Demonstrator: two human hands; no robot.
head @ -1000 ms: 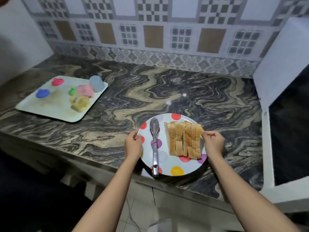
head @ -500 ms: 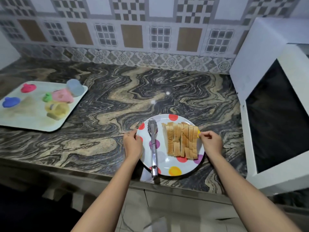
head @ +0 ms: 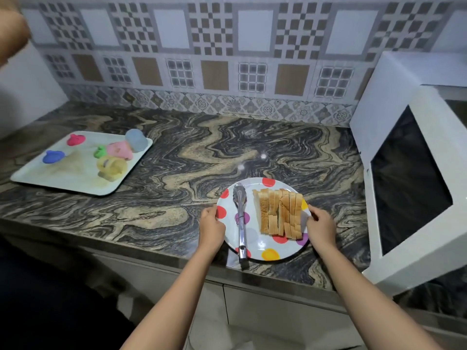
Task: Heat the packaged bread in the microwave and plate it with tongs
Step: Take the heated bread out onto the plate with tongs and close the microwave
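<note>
Seemingly close to the finish, a person grips a polka-dot plate (head: 255,239) by its two sides at the front edge of the marbled table (head: 177,178), towards its right end. The left hand (head: 211,227) is curled round the plate's left rim, and the right hand (head: 321,227) pinches the right rim just beside the bread (head: 280,213).

The bread lies as a row of slices across the right half of the plate, with no wrapper in sight. Metal tongs (head: 241,218) lie on the left half beside the slices, held by neither hand. Their handle end juts past the near rim to the table's front edge.

A white microwave (head: 414,178) stands at the right end of the table, its dark door apparently closed. A pale tray (head: 70,178) of small coloured pieces (head: 116,151) sits near the left end, well apart from the plate.

Unwrapping and plating look done, with the tongs laid aside. Whether the slices have been warmed cannot be told from their look. What appears left is, at most, carrying the plate either to the oven or away to serve.
</note>
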